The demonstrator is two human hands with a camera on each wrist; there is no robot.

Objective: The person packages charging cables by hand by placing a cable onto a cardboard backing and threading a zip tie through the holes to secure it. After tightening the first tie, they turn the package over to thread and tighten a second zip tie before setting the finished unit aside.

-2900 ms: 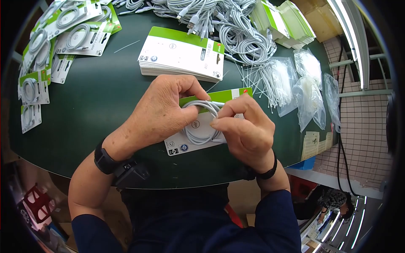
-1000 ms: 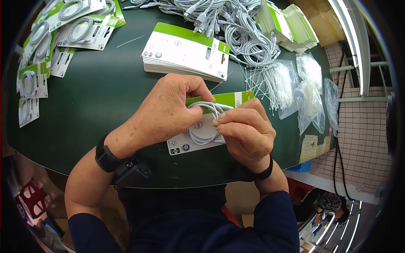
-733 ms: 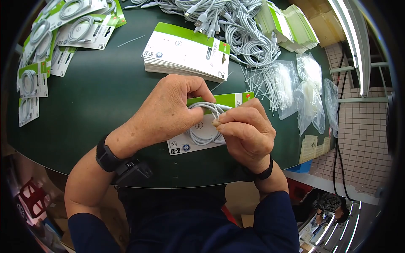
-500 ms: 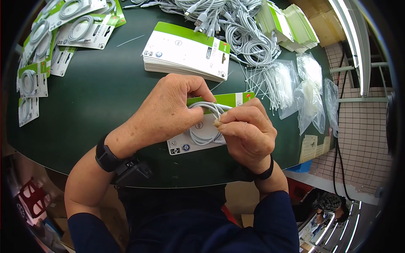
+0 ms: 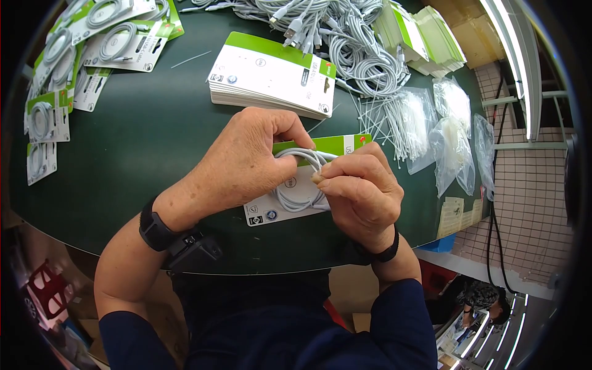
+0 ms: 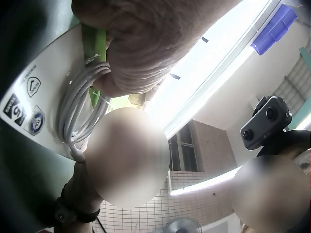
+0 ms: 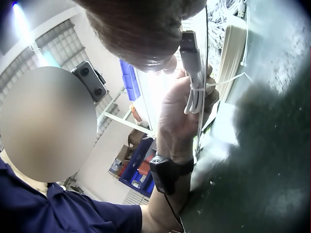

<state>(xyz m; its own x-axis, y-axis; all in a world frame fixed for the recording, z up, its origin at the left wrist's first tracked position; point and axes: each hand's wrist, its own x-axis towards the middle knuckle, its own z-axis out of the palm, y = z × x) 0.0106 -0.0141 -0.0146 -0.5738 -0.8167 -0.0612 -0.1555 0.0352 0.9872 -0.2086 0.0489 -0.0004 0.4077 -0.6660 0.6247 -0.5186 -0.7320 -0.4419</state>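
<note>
At the far left, green-and-white cards with cables on them [image 5: 142, 58] lie in a messy bunch on the dark green table [image 5: 148, 135]. Next comes the left hand [image 5: 243, 157]. Its thumb and pointer finger pinch the cable coil [image 6: 68, 111] near the green end of a card [image 5: 264, 206]. I can't tell if they squeeze the card too. A stack of cards [image 5: 265, 71] sits just past this hand. The coil lies on the front of the held card, between the two hands. A thin white tie [image 7: 223, 81] goes around the cable, and one end sticks out. The right hand [image 5: 367, 191] has its fingertips pinched tight beside the coil, I think on the tie. To me, this step looks like tying the coil onto the card. The next move calls for getting the tie snug while the left hand keeps the loops flat. Farther right are loose ties [image 5: 398, 126] and clear bags [image 5: 453, 148].
</note>
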